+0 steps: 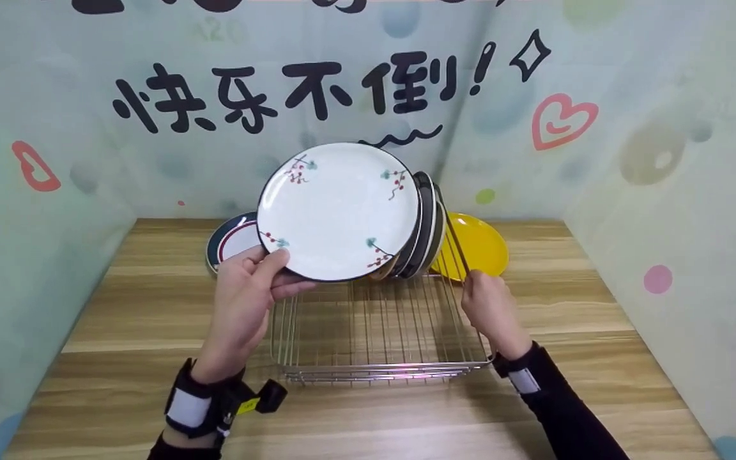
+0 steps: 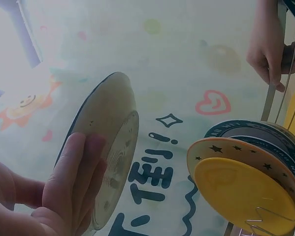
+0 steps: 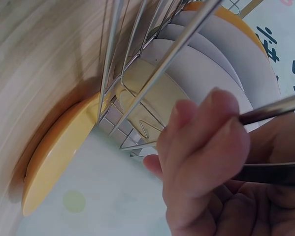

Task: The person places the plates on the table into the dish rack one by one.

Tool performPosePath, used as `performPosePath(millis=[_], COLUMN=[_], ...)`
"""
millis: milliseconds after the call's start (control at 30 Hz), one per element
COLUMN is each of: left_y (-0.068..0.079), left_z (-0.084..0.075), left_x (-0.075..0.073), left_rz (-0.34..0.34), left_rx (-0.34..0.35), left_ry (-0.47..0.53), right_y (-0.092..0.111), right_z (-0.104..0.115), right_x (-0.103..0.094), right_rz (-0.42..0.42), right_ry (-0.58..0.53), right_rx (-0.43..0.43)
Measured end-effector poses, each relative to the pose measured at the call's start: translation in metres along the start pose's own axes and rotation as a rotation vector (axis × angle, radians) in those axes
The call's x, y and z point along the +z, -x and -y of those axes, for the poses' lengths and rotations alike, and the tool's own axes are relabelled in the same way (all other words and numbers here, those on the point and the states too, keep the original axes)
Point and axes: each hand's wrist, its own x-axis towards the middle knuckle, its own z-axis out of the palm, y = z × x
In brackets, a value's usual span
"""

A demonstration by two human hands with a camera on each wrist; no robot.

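The left hand (image 1: pixel 243 300) pinched a glossy, round white plate with a dark rim and painted sprigs (image 1: pixel 339 211) at its lower left edge, thumb on its face, fingers behind, probably to steady both sides. It hung above the surface (image 1: pixel 553 377), near a silver wire rack (image 1: pixel 381 367). The right hand (image 1: pixel 492 306) was curled round a dark metal bar (image 1: pixel 457 243), perhaps bracing the rack. There, round yellow, orange and blue-rimmed plates (image 2: pixel 245 182) stood on edge, apparently supported by wires. Open room separated them from the raised plate; bare wires reached the rack's front edge.
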Motion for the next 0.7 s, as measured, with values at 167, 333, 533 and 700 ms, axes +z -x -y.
performPosePath(millis=[167,333,533,700], left_y=[-0.003,-0.005,-0.006,-0.005], left_z=[0.007,0.01,0.014,0.016], left_x=[0.002,0.003,0.003,0.004], left_rz=[0.011,0.009,-0.004,0.012], left_rx=[-0.008,-0.011,-0.024,-0.028], left_ry=[-0.002,-0.015,-0.018,-0.031], right_y=[-0.001,-0.007,-0.012,-0.007], right_z=[-0.003,-0.007,-0.003,0.007], right_x=[-0.002,-0.013,-0.031,-0.034], right_rz=[0.045,0.159,-0.007,-0.197], right_ry=[-0.013,-0.099,-0.222,-0.391], right_rx=[0.024,0.056,0.032,-0.079])
